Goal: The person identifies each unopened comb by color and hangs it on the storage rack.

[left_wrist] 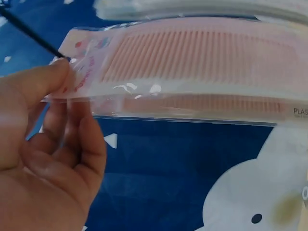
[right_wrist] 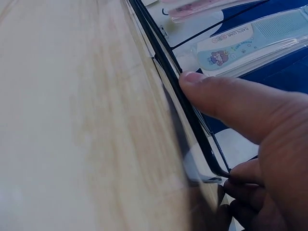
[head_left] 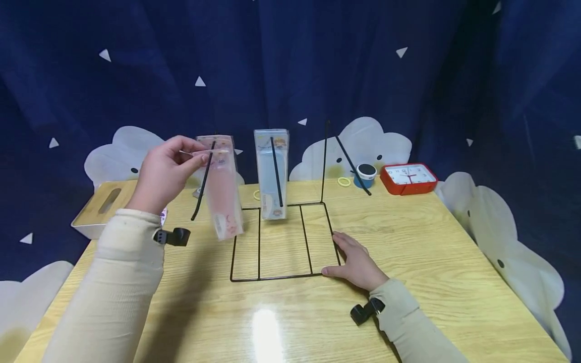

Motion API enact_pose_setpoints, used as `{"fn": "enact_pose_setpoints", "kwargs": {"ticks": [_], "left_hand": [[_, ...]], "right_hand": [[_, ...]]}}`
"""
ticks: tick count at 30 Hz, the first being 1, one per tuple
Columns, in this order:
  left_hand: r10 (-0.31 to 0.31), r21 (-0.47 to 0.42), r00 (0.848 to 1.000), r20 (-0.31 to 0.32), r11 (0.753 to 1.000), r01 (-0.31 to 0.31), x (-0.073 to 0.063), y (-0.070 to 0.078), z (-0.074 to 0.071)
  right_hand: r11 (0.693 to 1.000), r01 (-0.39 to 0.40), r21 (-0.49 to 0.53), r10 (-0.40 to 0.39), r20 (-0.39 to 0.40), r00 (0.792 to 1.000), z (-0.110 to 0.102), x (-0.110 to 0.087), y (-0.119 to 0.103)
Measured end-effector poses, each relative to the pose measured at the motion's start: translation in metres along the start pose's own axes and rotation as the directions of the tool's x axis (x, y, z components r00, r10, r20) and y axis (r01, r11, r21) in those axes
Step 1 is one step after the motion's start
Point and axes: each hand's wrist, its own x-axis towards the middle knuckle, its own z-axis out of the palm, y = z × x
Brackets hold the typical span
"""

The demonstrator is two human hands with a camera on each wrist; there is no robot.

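Observation:
A black wire rack (head_left: 286, 278) stands on the table, its slanting rods sticking out toward me. My left hand (head_left: 165, 169) pinches the top of a clear packet with a pink comb (head_left: 223, 194) at the left rod. In the left wrist view a second pink comb packet (left_wrist: 192, 105) shows close behind the held one. Packaged blue combs (head_left: 271, 176) hang on the middle rod; the right rod (head_left: 351, 164) is bare. My right hand (head_left: 358, 264) holds the rack's front right corner, the thumb (right_wrist: 211, 89) on the front bar and the fingers curled at the corner.
A red clock (head_left: 408, 179) and a blue and white round object (head_left: 365, 176) stand at the back right, with a yellow ring (head_left: 344, 182) beside them. At the back left is a box with a slotted wooden lid (head_left: 102, 204). Behind the table hangs a dark blue curtain (head_left: 254, 65).

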Motion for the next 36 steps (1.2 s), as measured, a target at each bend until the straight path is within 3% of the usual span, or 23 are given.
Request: {"fn": "enact_pose_setpoints", "kwargs": {"ticks": [5, 10, 13, 17, 21, 25, 28, 31, 36], "left_hand": [[-0.024, 0.006, 1.000, -0.020, 1.000, 0.024, 0.018, 0.000, 0.005], [-0.044, -0.015, 0.999, -0.022, 0.999, 0.043, 0.020, -0.011, 0.007], [-0.088, -0.047, 0.996, -0.009, 0.995, 0.088, 0.015, -0.037, 0.007], [-0.188, -0.063, 0.982, -0.001, 0.980, 0.188, 0.003, -0.098, 0.011], [-0.343, -0.035, 0.939, 0.024, 0.939, 0.343, -0.017, -0.159, 0.015], [-0.465, 0.040, 0.876, 0.124, 0.885, 0.464, -0.036, -0.198, 0.016], [-0.490, 0.144, 0.838, 0.240, 0.872, 0.468, -0.045, -0.215, 0.015], [-0.478, 0.240, 0.819, 0.318, 0.876, 0.418, -0.048, -0.226, 0.014], [-0.489, 0.319, 0.805, 0.337, 0.864, 0.390, -0.047, -0.232, 0.015]], "right_hand": [[1.000, 0.000, 0.006, 0.000, -0.001, 1.000, -0.001, 0.000, 0.001], [1.000, -0.009, -0.003, 0.009, 0.002, 1.000, 0.000, 0.000, 0.002], [1.000, -0.004, -0.011, 0.004, 0.005, 1.000, 0.001, 0.001, 0.002], [1.000, -0.005, -0.007, 0.005, 0.004, 1.000, 0.000, 0.001, 0.001], [1.000, -0.008, -0.003, 0.008, 0.005, 1.000, -0.001, 0.001, 0.001], [1.000, -0.012, 0.001, 0.012, 0.004, 1.000, -0.001, -0.001, 0.000], [1.000, -0.013, 0.004, 0.013, 0.003, 1.000, -0.001, -0.003, 0.000], [1.000, -0.009, 0.000, 0.009, 0.001, 1.000, -0.001, -0.003, -0.001], [1.000, -0.006, -0.002, 0.006, -0.001, 1.000, -0.001, -0.001, -0.002]]}}
